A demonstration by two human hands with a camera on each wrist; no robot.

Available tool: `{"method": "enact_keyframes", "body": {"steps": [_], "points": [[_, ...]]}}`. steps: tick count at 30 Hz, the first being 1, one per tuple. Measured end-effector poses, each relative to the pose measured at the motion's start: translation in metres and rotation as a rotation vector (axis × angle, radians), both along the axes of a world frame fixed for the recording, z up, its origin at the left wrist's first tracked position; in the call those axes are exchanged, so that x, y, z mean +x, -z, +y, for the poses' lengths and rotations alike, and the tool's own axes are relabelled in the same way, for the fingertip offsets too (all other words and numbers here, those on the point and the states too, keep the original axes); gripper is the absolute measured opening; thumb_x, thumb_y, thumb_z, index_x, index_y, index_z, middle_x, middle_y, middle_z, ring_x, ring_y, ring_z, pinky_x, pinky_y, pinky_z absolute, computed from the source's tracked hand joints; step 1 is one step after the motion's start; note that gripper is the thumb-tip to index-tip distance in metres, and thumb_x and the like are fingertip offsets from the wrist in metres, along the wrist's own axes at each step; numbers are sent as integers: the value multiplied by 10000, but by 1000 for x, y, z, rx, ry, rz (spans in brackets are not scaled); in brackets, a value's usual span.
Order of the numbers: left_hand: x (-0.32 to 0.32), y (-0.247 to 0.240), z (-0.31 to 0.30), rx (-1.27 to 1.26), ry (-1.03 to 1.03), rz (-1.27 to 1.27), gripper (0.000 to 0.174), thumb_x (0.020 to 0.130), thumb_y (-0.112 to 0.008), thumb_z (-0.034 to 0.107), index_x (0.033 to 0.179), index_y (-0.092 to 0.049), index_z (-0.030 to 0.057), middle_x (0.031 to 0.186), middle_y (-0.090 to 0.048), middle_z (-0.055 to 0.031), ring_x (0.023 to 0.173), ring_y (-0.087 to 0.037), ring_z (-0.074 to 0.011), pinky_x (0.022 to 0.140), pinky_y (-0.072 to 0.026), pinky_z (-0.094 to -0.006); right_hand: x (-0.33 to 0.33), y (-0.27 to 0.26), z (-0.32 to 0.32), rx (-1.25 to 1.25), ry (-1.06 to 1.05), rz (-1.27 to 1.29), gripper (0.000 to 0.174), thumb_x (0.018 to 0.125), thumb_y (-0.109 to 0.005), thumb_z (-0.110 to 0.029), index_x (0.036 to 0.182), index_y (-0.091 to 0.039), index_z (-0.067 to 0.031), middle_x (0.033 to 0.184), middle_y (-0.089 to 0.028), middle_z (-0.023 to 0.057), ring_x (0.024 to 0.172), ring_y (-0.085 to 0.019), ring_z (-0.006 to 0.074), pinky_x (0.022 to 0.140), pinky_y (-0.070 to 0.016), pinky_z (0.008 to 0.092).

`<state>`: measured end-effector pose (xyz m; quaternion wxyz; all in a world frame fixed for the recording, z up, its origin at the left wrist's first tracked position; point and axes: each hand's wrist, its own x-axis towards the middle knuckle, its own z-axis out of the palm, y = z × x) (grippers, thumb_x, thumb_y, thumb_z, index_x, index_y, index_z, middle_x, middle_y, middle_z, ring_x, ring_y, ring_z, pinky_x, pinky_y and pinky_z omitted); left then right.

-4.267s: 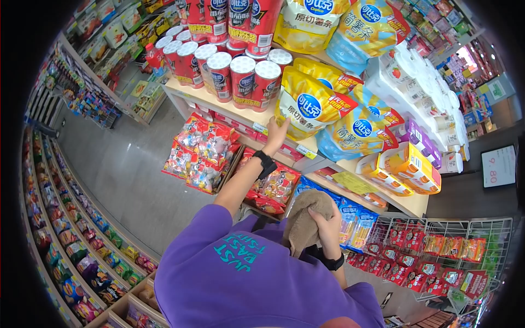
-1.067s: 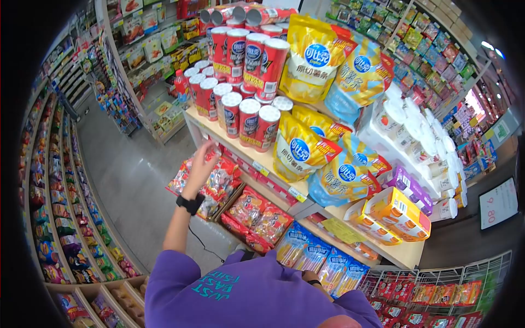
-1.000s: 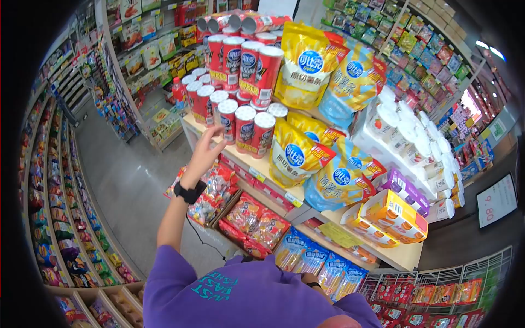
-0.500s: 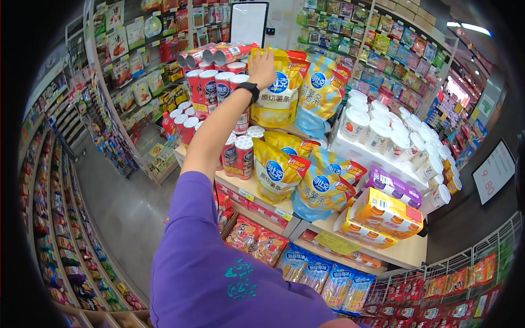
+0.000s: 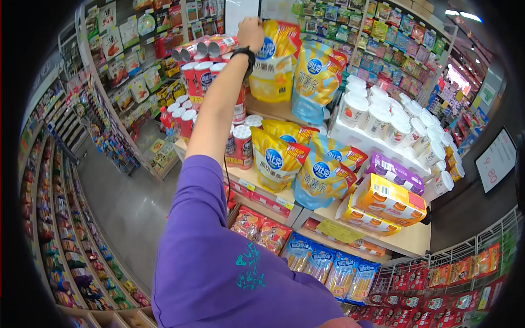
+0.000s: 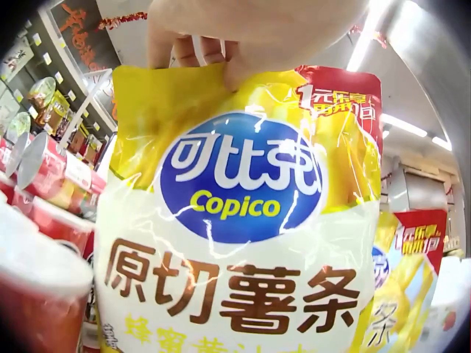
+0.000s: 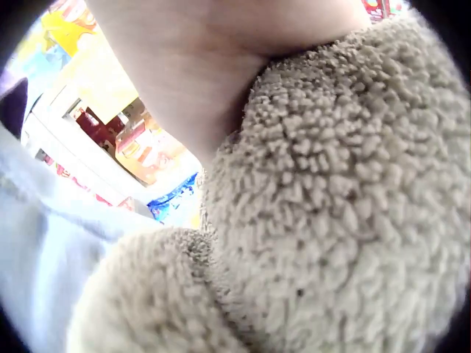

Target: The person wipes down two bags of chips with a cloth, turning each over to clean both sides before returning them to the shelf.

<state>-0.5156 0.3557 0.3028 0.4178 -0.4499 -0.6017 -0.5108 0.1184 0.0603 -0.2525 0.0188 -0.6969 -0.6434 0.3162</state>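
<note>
In the head view my left hand (image 5: 250,34) is at the upper shelf, gripping the top edge of a yellow Copico potato-fries bag (image 5: 276,71). The left wrist view shows the bag's front (image 6: 235,184) upright, with fingers bent over its top. Beside it stands a blue and yellow fries bag (image 5: 315,82). My right hand (image 7: 191,66) appears only in the right wrist view, holding a fuzzy beige-brown cloth (image 7: 353,184); its fingers are hidden behind the folds.
Red chip canisters (image 5: 205,76) stand left of the bag, with empty-looking tubes (image 5: 197,50) lying on top. More fries bags (image 5: 273,161) fill the lower shelf. White-lidded cups (image 5: 377,117) are stacked to the right, above yellow multipacks (image 5: 391,199). Wire racks (image 5: 465,240) are at lower right.
My left hand has risen from the lower shelf to the upper bag and gripped its top. The bag now sits higher against its blue neighbour. The cloth has left the head view.
</note>
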Motion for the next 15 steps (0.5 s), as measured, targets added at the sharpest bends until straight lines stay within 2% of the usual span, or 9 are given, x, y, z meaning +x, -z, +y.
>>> {"method": "enact_keyframes", "body": {"steps": [2,3,5,7,9,11,13,14,15], "points": [[-5,-20,-6,144,75,114,125,771,-518,144,811,-633,115,869,-591,-104,865,-532,-326,721,-454,-435,8,-4,-7,7,19,-7,477,684,-621,-255,1110,-579,-44,1063,-587,204,985,-559,345,862,-441,407],[14,-33,-20,219,77,85,115,746,-552,148,797,-644,104,842,-604,-104,845,-544,-322,707,-456,-426,10,-6,-6,14,28,-7,481,682,-625,-250,1114,-577,-44,1064,-586,205,986,-557,346,863,-440,408],[48,-59,-67,34,376,-281,178,798,-559,182,880,-621,37,998,-591,-190,1014,-525,-292,829,-382,-386,6,-15,-3,15,25,-11,486,679,-628,-246,1118,-574,-43,1066,-585,206,987,-556,348,863,-439,409],[50,-69,-77,254,367,46,107,776,-557,123,808,-604,32,851,-560,-157,883,-514,-313,789,-384,-395,-17,-41,22,234,-7,80,525,650,-649,-227,1128,-558,-30,1073,-564,202,1004,-536,341,877,-427,401],[56,-78,-93,282,199,261,101,747,-569,121,787,-607,37,832,-553,-149,852,-505,-329,772,-384,-404,-44,-74,43,308,-84,276,500,648,-654,-181,1113,-561,-23,1069,-561,203,1002,-536,343,877,-431,388],[63,-79,-112,187,159,391,114,721,-591,151,761,-623,49,792,-560,-149,824,-518,-329,749,-398,-413,-72,-110,65,317,-304,580,483,644,-642,-118,1111,-561,-25,1087,-564,181,1026,-539,316,903,-419,367],[80,-68,-141,-152,24,439,136,691,-606,169,766,-644,61,794,-588,-156,805,-551,-331,710,-432,-410,-105,-172,74,74,-315,794,489,642,-633,-82,1122,-559,-33,1177,-525,151,1124,-487,283,965,-364,351],[88,-60,-144,-229,373,95,155,680,-605,164,791,-657,68,831,-607,-182,780,-587,-335,680,-463,-393,-120,-199,80,42,-406,883,497,637,-637,-86,1126,-560,-38,1237,-478,150,1177,-437,281,989,-333,361],[92,-48,-153,-337,294,213,177,738,-598,168,860,-641,47,872,-624,-174,769,-620,-278,675,-484,-340,-134,-224,84,9,-497,973,506,632,-642,-90,1130,-562,-44,1297,-431,150,1230,-387,280,1013,-301,371]]}}
